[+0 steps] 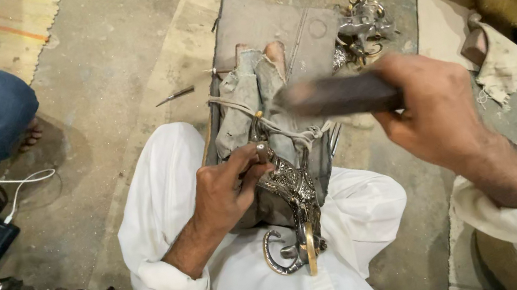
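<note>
Left of the ornate metal piece (pixel 291 210) resting on the lap, the left hand (pixel 228 193) pinches a small punch (pixel 261 151) between thumb and fingertips, tip set on the metal. Much of its surface already shows chased pattern; how much stays plain, I cannot tell. To its right, the right hand (pixel 433 110) wraps tight around a dark hammer (pixel 335 96), raised and blurred.
</note>
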